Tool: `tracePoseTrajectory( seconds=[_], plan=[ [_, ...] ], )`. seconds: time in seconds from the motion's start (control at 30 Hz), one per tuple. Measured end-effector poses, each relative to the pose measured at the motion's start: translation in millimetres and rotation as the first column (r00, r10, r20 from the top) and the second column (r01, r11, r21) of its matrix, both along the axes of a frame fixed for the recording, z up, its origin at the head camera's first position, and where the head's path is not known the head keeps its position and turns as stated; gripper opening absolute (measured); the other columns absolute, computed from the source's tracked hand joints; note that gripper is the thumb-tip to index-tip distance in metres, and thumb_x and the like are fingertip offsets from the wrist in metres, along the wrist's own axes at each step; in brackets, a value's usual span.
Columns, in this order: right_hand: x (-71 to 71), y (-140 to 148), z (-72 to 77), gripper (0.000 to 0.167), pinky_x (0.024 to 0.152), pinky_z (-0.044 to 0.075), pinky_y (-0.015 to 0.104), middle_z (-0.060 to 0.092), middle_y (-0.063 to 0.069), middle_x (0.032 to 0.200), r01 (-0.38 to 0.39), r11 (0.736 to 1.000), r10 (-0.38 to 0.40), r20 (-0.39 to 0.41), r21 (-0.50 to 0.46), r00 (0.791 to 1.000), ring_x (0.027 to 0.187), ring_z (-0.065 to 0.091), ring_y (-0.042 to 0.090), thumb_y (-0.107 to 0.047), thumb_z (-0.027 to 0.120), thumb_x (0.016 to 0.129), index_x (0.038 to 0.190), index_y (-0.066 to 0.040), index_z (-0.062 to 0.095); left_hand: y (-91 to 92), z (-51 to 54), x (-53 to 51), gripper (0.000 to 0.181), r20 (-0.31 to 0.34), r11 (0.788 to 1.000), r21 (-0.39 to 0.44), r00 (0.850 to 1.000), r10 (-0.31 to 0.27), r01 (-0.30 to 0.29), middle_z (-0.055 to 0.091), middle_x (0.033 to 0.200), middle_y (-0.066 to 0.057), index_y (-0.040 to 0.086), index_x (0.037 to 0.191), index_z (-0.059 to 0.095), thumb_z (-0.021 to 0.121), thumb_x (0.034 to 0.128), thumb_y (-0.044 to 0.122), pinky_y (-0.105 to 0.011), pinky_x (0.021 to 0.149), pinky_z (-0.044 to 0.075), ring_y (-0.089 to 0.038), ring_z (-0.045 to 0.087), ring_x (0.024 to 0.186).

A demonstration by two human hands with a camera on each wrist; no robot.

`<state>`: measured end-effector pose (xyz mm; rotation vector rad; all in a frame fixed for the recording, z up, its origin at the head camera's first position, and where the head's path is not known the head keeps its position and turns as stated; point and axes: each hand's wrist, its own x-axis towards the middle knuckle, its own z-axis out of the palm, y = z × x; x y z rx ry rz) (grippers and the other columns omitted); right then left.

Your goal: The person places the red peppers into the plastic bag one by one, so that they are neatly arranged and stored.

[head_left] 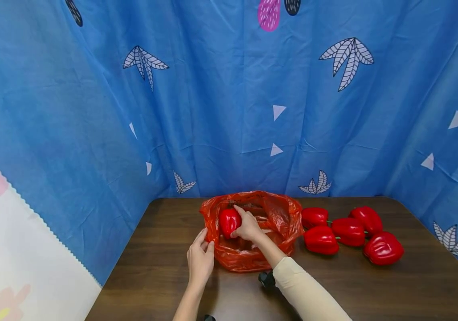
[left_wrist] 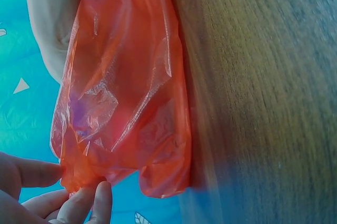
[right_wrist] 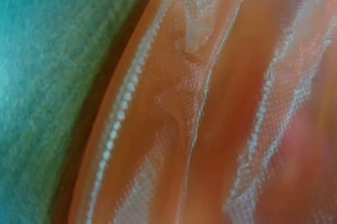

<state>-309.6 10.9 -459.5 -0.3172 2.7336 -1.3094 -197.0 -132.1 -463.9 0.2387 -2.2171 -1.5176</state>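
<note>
A red plastic bag [head_left: 237, 263] stands with its mouth spread on the wooden table. Inside its left part, my right hand [head_left: 248, 226] grips a red bell pepper [head_left: 229, 222] between thumb and fingers. My left hand [head_left: 201, 258] pinches the bag's left rim; in the left wrist view the fingers of that hand [left_wrist: 68, 195] hold gathered film of the bag [left_wrist: 126, 76]. Bag film [right_wrist: 210, 103] fills most of the right wrist view, and my right hand is hidden there.
Several red peppers [head_left: 348, 232] lie just right of the bag, the nearest close to its edge. A small black object [head_left: 267, 279] is beside the right sleeve. The brown table [head_left: 153, 267] ends at a blue patterned curtain [head_left: 221, 111]; white cloth [head_left: 20, 249] hangs at the left.
</note>
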Motion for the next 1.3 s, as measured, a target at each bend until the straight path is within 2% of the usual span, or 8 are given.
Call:
tracePoseTrajectory(
  seconds=[0.1,0.2,0.43,0.67,0.8,0.87,1.07,1.3],
  plan=[
    [3.3,3,2.4,0.097,0.095,0.051,0.058,0.049,0.022,0.134,0.000,1.000,0.000,-0.007,-0.013,1.000,0.120,0.048,0.041,-0.001,0.085,0.068,0.151,-0.018,0.038,0.5,-0.5,-0.3,0.044,-0.007,1.000,0.003,1.000,-0.005,0.005,0.057,0.137,-0.023,-0.006,0.131,0.058,0.063,0.0875,-0.007,-0.046,0.091,0.053,-0.037,0.065,0.110],
    [8.1,9,7.6,0.092,0.095,0.051,0.058,0.049,0.022,0.138,-0.014,1.000,0.012,-0.060,-0.019,0.998,0.122,0.048,0.042,-0.005,0.085,0.070,0.150,-0.016,0.039,1.0,0.2,0.2,0.043,-0.016,1.000,0.001,1.000,-0.005,0.005,0.057,0.136,-0.024,-0.006,0.130,0.059,0.063,0.0872,-0.007,-0.046,0.091,0.052,-0.037,0.065,0.110],
    [31.6,39,31.5,0.080,0.077,0.060,0.042,0.050,0.019,0.138,-0.076,0.983,0.033,-0.241,-0.169,0.970,0.101,0.064,0.035,-0.004,0.081,0.076,0.147,-0.012,0.044,2.5,0.1,0.0,0.042,-0.033,1.000,-0.007,0.999,0.004,-0.004,0.059,0.134,-0.024,-0.007,0.128,0.060,0.063,0.0861,-0.008,-0.047,0.090,0.053,-0.039,0.066,0.107],
    [61.1,90,55.1,0.074,0.093,0.054,0.053,0.050,0.016,0.140,-0.081,0.966,-0.012,-0.353,-0.246,0.936,0.121,0.056,0.038,-0.007,0.080,0.079,0.144,-0.014,0.047,0.7,1.7,-0.2,0.043,-0.015,1.000,-0.009,1.000,0.003,-0.003,0.057,0.136,-0.024,-0.006,0.129,0.060,0.063,0.0869,-0.006,-0.047,0.091,0.052,-0.038,0.065,0.108],
    [69.9,128,58.6,0.073,0.095,0.052,0.053,0.049,0.014,0.141,-0.012,0.967,-0.088,-0.373,-0.256,0.923,0.122,0.053,0.037,-0.015,0.080,0.080,0.144,-0.013,0.047,-0.8,1.9,0.1,0.043,-0.003,1.000,-0.011,1.000,0.009,-0.009,0.057,0.136,-0.024,-0.006,0.130,0.059,0.063,0.0870,-0.006,-0.047,0.092,0.052,-0.039,0.065,0.108],
    [71.9,149,58.0,0.071,0.096,0.052,0.047,0.049,0.013,0.141,0.040,0.964,-0.139,-0.368,-0.265,0.919,0.121,0.054,0.035,-0.018,0.079,0.081,0.144,-0.013,0.047,-1.0,2.3,-0.2,0.043,-0.001,1.000,-0.009,1.000,0.005,-0.005,0.057,0.136,-0.024,-0.006,0.130,0.059,0.063,0.0871,-0.006,-0.048,0.092,0.052,-0.039,0.065,0.109],
    [77.5,206,47.1,0.069,0.091,0.045,0.006,0.046,0.011,0.146,0.222,0.936,-0.302,-0.303,-0.273,0.904,0.123,0.050,0.028,-0.025,0.074,0.087,0.147,-0.013,0.043,-1.4,2.1,-0.5,0.043,0.011,1.000,0.005,1.000,-0.002,0.002,0.056,0.137,-0.023,-0.006,0.130,0.059,0.063,0.0876,-0.006,-0.047,0.093,0.051,-0.040,0.065,0.110],
    [80.6,240,23.2,0.074,0.084,0.040,-0.001,0.040,0.018,0.151,0.333,0.908,-0.371,-0.115,-0.255,0.922,0.129,0.043,0.034,-0.031,0.069,0.091,0.152,-0.010,0.033,-1.6,0.7,-0.1,0.043,0.020,1.000,-0.007,1.000,-0.001,0.002,0.057,0.137,-0.023,-0.005,0.131,0.059,0.063,0.0877,-0.005,-0.047,0.092,0.052,-0.039,0.065,0.109]
  ],
)
